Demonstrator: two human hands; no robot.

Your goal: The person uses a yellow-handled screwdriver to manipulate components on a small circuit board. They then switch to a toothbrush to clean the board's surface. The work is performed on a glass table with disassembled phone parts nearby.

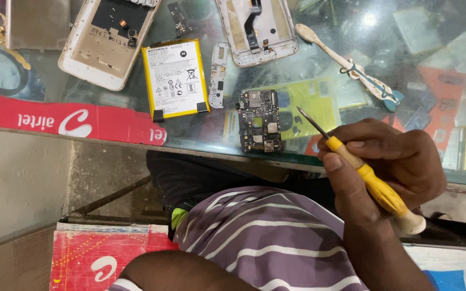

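A: Screwdriver (363, 173), yellow handle w/ pale butt, sat gripped in the right hand (389, 161), fingers curled round the shaft, thin tip aimed up-left toward the circuit board (260, 121) but not touching it. Hand hovered over the near edge of the glass counter (384, 43).

B: And the left hand?

A: Not seen as a hand; only a forearm low in the shot, so couldn't tell open or closed.

B: How far along did the teardown look?

A: Well advanced, by my read. Board lay loose on the glass, apart from any shell. Yellow-edged battery (175, 78) was out, lying just left of it, w/ a slim white inner bracket (219, 75) between them. Two white phone frames lay stripped at the far side: one frame (106, 40) at left, another frame (257, 27) w/ a flex strip showing. A small dark part (179, 17) lay between them.

B: What was left?

A: Nothing looked refitted; reassembly seemed wholly undone. A spudger-type tool (346, 67) w/ teal tip lay unused at right.
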